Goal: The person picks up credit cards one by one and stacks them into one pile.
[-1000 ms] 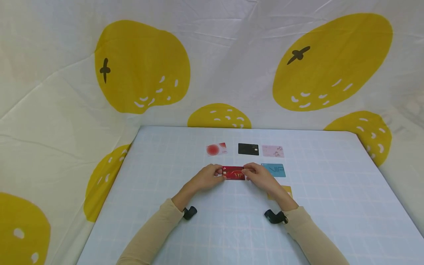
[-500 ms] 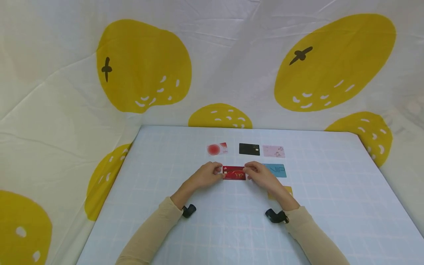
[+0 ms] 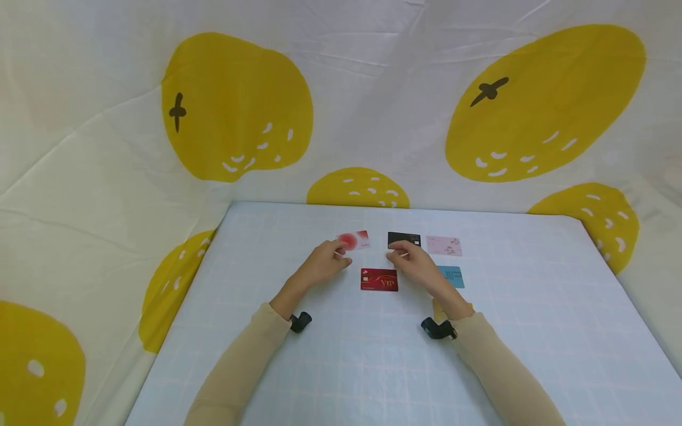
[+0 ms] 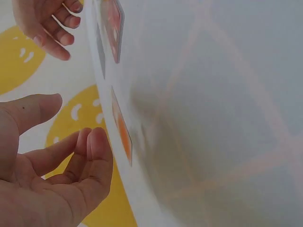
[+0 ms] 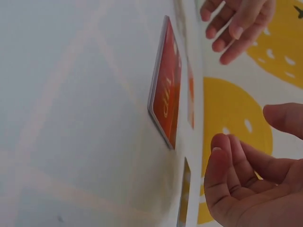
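A red VIP card (image 3: 379, 280) lies flat on the table between and in front of my two hands. My left hand (image 3: 321, 264) holds nothing; its fingers reach the left edge of a white card with a red circle (image 3: 356, 241), though I cannot tell if they touch it. In the left wrist view, the thumb and loosely bent fingers of the left hand (image 4: 71, 165) stand apart. Just in front of the black card (image 3: 406, 237) hovers my right hand (image 3: 418, 265), which covers part of it. The right wrist view shows a gap between thumb and fingers of the right hand (image 5: 251, 175).
A pink card (image 3: 444, 245) lies right of the black one. Below it are a blue card (image 3: 453, 277) and a yellow card (image 3: 439, 312), both partly hidden by the right hand and forearm. A white cloth with yellow fruit shapes (image 3: 234, 106) rises behind the table (image 3: 533, 284).
Both hands have let go of the red VIP card and moved toward the back of the table, the left one also outward. The red card stays on the table.
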A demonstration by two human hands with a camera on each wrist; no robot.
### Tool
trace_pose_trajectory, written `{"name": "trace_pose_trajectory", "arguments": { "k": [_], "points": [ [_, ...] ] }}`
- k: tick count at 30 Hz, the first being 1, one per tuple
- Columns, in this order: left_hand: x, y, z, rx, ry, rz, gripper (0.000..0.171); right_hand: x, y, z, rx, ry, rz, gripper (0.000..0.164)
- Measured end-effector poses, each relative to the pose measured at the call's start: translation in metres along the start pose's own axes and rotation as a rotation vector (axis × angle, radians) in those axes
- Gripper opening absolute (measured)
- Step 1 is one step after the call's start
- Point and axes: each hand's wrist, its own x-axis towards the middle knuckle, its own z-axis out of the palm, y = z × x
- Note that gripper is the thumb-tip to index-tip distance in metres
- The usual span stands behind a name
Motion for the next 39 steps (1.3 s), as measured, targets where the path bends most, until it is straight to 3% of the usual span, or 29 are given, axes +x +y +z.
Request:
{"name": "trace_pose_trajectory", "arguments": {
  "k": [12, 18, 24, 32, 39],
  "points": [
    [0.022, -0.017, -0.009, 0.005, 0.098, -0.084, 0.040, 0.044, -0.010, 0.013, 0.027, 0.025, -0.101, 0.042],
    [0.034, -0.025, -0.011, -0.006, 0.074, -0.103, 0.043, 0.066, -0.010, 0.020, -0.010, 0.014, -0.140, 0.041],
    [0.041, -0.033, -0.012, 0.005, 0.048, -0.127, 0.046, 0.082, -0.006, 0.027, -0.018, -0.057, -0.089, 0.044],
    [0.047, -0.039, -0.012, 0.016, 0.011, -0.118, 0.051, 0.089, 0.000, 0.030, -0.088, -0.089, -0.070, 0.049],
    [0.050, -0.035, -0.013, 0.029, 0.003, -0.119, 0.049, 0.092, 0.002, 0.029, -0.143, -0.095, -0.068, 0.051]
  ]
}}
